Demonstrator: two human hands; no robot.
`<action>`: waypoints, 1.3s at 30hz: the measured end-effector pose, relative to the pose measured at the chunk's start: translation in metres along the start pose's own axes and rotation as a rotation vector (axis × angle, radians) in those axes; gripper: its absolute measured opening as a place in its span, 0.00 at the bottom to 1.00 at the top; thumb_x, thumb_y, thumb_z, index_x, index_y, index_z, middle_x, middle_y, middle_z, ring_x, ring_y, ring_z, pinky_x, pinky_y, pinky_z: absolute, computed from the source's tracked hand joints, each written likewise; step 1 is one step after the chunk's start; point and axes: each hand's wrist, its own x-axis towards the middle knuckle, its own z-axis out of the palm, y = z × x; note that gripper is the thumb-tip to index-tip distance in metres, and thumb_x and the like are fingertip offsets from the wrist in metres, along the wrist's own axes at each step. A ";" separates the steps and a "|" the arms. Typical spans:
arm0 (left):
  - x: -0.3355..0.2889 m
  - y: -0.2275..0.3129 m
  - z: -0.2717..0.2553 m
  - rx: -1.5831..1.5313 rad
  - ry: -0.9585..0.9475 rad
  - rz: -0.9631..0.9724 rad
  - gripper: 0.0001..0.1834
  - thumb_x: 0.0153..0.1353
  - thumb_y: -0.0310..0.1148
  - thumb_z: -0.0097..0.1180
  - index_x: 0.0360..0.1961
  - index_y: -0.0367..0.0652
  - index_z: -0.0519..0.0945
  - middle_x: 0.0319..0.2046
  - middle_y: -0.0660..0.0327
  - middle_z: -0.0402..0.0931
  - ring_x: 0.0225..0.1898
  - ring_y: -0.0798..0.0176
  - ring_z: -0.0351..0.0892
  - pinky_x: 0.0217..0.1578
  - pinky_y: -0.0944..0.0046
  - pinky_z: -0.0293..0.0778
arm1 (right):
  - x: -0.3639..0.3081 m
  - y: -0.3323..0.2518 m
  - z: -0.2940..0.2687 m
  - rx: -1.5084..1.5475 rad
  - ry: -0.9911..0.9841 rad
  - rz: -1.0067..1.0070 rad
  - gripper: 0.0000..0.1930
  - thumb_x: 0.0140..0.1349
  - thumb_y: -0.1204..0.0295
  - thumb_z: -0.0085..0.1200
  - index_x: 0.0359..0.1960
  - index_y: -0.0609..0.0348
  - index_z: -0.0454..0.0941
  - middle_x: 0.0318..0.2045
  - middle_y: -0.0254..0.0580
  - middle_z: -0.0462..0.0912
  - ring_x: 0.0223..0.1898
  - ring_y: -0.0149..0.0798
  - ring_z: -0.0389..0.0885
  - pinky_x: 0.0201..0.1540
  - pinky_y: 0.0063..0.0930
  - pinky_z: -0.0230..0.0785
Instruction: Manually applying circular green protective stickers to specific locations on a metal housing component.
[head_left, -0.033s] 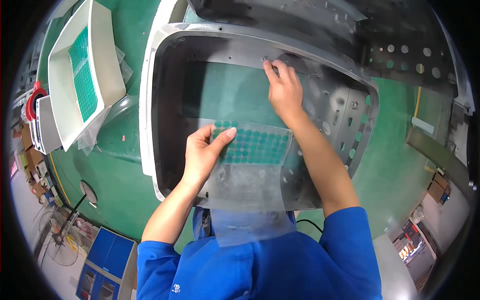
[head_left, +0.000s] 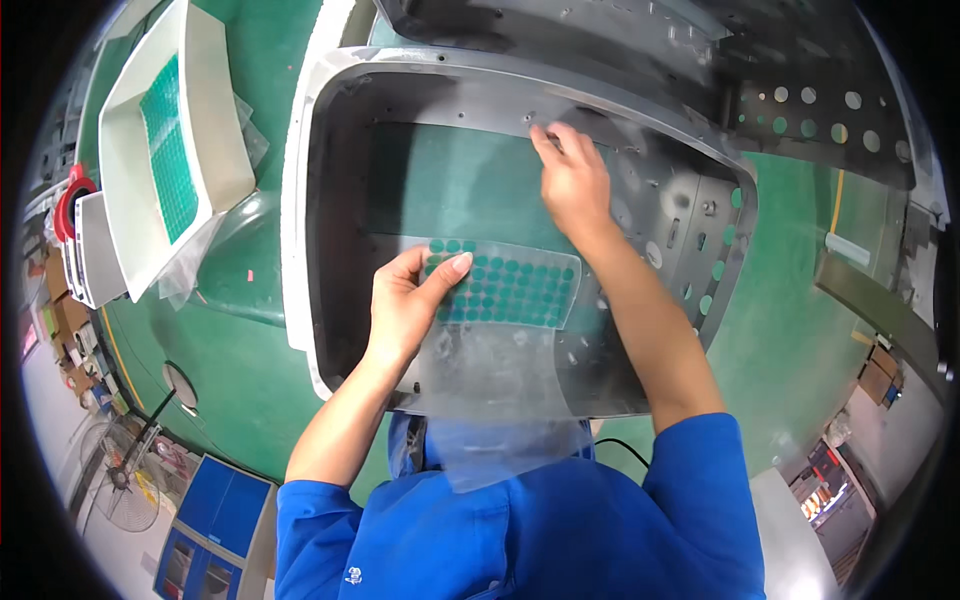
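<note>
My left hand (head_left: 398,312) pinches a clear sheet of round green stickers (head_left: 520,292) between thumb and fingers, the thumb lying on top. Below the rows of dots, the clear film (head_left: 490,375) hangs down over the near edge toward my blue clothing. The sheet is above the inside of a large grey metal housing (head_left: 330,160) with rounded corners. At the housing's far inner wall, my right hand (head_left: 577,190) has its fingers bent together, the tips close to a small hole (head_left: 529,118). Whatever those fingertips may hold is hidden.
A white bin (head_left: 225,130) at the left holds more green sticker sheets (head_left: 168,150). Beside it are a red tape roll (head_left: 72,200) and plastic film. Another dark metal part (head_left: 560,35) stands beyond the housing. A fan (head_left: 125,480) and blue cabinet (head_left: 220,505) are lower left.
My right hand has shifted slightly right and toward me, its fingers still by the far wall. The loose film below the stickers has swayed a little; my left hand keeps its hold.
</note>
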 end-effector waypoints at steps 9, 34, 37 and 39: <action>-0.015 -0.006 0.017 0.096 -0.109 0.297 0.07 0.52 0.28 0.56 0.31 0.37 0.78 0.21 0.69 0.74 0.23 0.79 0.68 0.24 0.77 0.64 | -0.026 -0.072 -0.110 0.870 -0.492 0.312 0.05 0.50 0.77 0.53 0.29 0.63 0.76 0.29 0.40 0.78 0.31 0.31 0.75 0.36 0.23 0.66; -0.007 -0.008 0.031 0.189 -0.088 0.114 0.09 0.54 0.31 0.55 0.24 0.35 0.75 0.16 0.67 0.71 0.17 0.79 0.65 0.17 0.77 0.61 | -0.075 0.061 -0.068 0.320 -0.117 0.846 0.04 0.51 0.74 0.51 0.28 0.59 0.74 0.27 0.41 0.77 0.30 0.36 0.74 0.34 0.27 0.66; -0.005 -0.010 0.027 0.211 -0.068 0.116 0.09 0.54 0.32 0.55 0.24 0.35 0.75 0.17 0.68 0.71 0.18 0.79 0.65 0.18 0.77 0.61 | -0.068 0.062 -0.071 0.306 -0.240 0.917 0.04 0.51 0.74 0.51 0.28 0.59 0.75 0.29 0.41 0.76 0.31 0.39 0.74 0.36 0.30 0.66; -0.005 -0.012 0.027 0.211 -0.067 0.111 0.09 0.54 0.32 0.55 0.24 0.35 0.75 0.17 0.68 0.71 0.18 0.80 0.65 0.19 0.78 0.60 | -0.067 0.064 -0.071 0.248 -0.274 0.861 0.04 0.50 0.73 0.51 0.28 0.58 0.75 0.30 0.40 0.75 0.33 0.39 0.73 0.37 0.31 0.65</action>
